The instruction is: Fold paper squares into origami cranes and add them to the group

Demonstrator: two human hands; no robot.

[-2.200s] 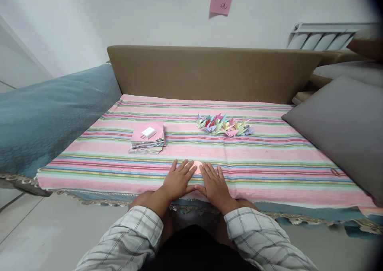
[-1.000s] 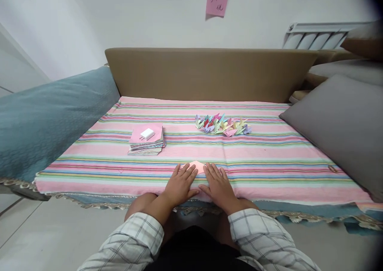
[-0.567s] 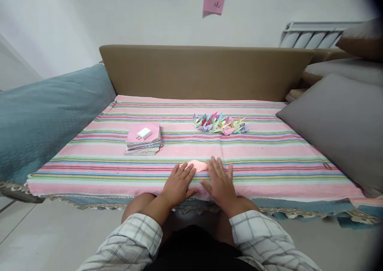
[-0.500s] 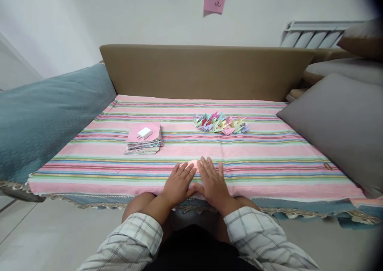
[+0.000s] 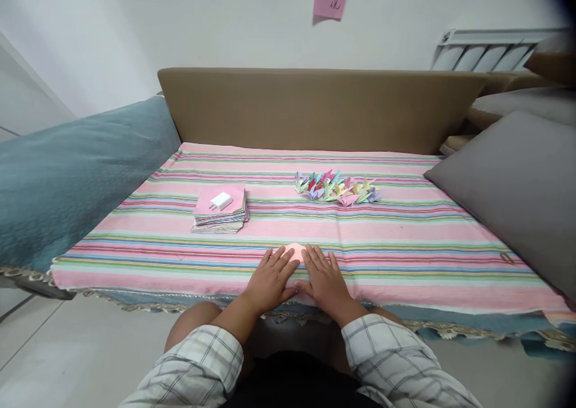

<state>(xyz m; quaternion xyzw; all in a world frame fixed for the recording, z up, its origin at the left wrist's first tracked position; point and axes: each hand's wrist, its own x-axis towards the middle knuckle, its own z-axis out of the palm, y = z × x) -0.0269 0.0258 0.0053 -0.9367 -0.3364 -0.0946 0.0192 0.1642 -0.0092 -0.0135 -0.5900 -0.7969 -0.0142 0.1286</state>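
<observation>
A small piece of pale pink paper (image 5: 295, 251) lies on the striped cloth (image 5: 148, 258) close to the seat's front edge, partly covered by my fingers. My left hand (image 5: 271, 278) rests flat over its left side, fingers spread. On the right side, my right hand (image 5: 324, 276) lies flat too, its fingertips at the paper's edge. Both thumbs point inward and nearly meet below the paper. How the paper is folded under the hands is hidden.
Left of centre, a white charger plug (image 5: 221, 201) sits on a stack of coloured paper (image 5: 219, 221). Several folded paper cranes (image 5: 337, 189) are grouped farther back. A grey cushion (image 5: 508, 186) leans at the right, and a blue-covered armrest (image 5: 90, 174) borders the left.
My right hand has slid slightly down and right, showing more of the pink paper between the hands. The whole view has shifted a little. Both hands stay flat.
</observation>
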